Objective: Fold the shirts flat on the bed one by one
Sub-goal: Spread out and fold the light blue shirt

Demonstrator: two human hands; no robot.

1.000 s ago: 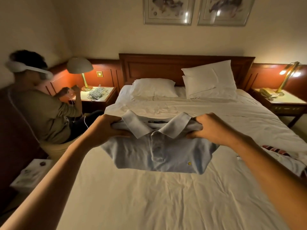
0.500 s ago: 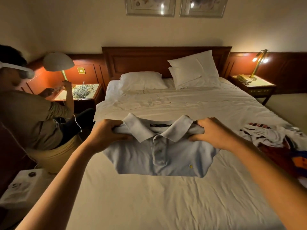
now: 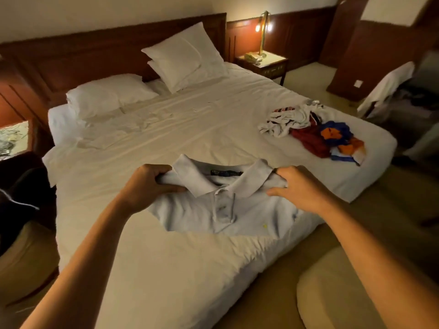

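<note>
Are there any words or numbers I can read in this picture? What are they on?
Nothing here can be read.
Dark neck label in the pale blue polo shirt: too blurred to read.
Small yellow mark on its chest: too small to tell.

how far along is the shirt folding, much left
Done: the light blue polo shirt looks folded into a compact rectangle, collar on top. In hand: the left hand and right hand grip its shoulders, holding it over the bed. Left: setting it down, then the crumpled clothes pile near the bed's far right edge, unfolded. No finished stack shows.
</note>
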